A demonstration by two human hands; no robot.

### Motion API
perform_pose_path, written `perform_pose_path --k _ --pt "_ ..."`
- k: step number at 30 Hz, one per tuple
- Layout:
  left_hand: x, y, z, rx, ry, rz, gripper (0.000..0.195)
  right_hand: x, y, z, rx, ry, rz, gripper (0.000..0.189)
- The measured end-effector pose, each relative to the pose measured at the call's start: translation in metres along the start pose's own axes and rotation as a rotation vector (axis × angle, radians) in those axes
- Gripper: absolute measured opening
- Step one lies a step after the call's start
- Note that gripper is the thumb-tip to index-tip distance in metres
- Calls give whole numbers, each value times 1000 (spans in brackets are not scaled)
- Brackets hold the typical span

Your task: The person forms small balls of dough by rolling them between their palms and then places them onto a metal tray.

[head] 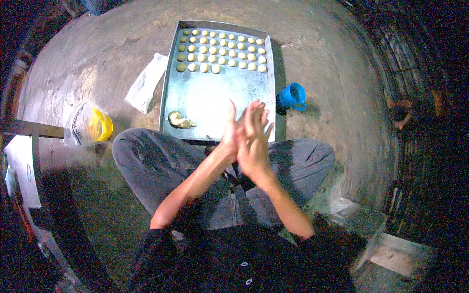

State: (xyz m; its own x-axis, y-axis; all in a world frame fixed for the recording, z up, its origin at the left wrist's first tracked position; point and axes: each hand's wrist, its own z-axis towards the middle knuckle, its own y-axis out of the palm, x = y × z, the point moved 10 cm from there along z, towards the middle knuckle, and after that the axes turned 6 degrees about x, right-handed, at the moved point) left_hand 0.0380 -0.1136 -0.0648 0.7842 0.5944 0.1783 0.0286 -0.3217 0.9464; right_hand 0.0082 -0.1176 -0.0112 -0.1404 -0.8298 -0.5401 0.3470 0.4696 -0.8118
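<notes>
My left hand (231, 133) and my right hand (256, 141) meet palm to palm over the near right part of a metal baking tray (183, 93). The fingers point away from me, and the right ones are blurred. Anything between the palms is hidden. Small round dough balls (212, 50) sit in several neat rows across the tray's far half. A larger irregular lump of dough (179, 120) lies in the near left corner, apart from both hands.
A blue plastic mug (292, 96) stands on the concrete floor (329, 84) right of the tray. Left of it lies a white sheet or bag (146, 82). Further left is a clear container (78, 124) with something yellow (100, 124). My crossed legs (157, 157) border the tray's near edge.
</notes>
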Motion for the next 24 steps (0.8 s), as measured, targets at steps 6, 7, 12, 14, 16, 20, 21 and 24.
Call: perform_pose_path --k 6,7,12,14,16,20,21,24 --pt "-25 8 1 -113 130 181 90 -29 -14 30 10 87 -11 82" --pt "-15 -2 2 -226 140 212 92 -64 -17 17 54 -137 10 83" --pt "-6 -1 -8 -132 47 81 100 -9 -12 10 78 -104 -49 78" --pt "-18 16 -15 21 32 306 98 23 -24 32 101 107 33 81" --pt "-23 11 -10 19 71 279 98 3 -30 43 73 63 28 86" --pt "-7 7 1 -212 58 8 98 -33 -11 32 85 -89 21 88" --pt "-3 11 0 -216 45 -27 98 -37 -6 29 82 -109 -5 87" --pt "1 17 -3 -185 32 -80 98 -38 -7 25 108 -100 -130 87"
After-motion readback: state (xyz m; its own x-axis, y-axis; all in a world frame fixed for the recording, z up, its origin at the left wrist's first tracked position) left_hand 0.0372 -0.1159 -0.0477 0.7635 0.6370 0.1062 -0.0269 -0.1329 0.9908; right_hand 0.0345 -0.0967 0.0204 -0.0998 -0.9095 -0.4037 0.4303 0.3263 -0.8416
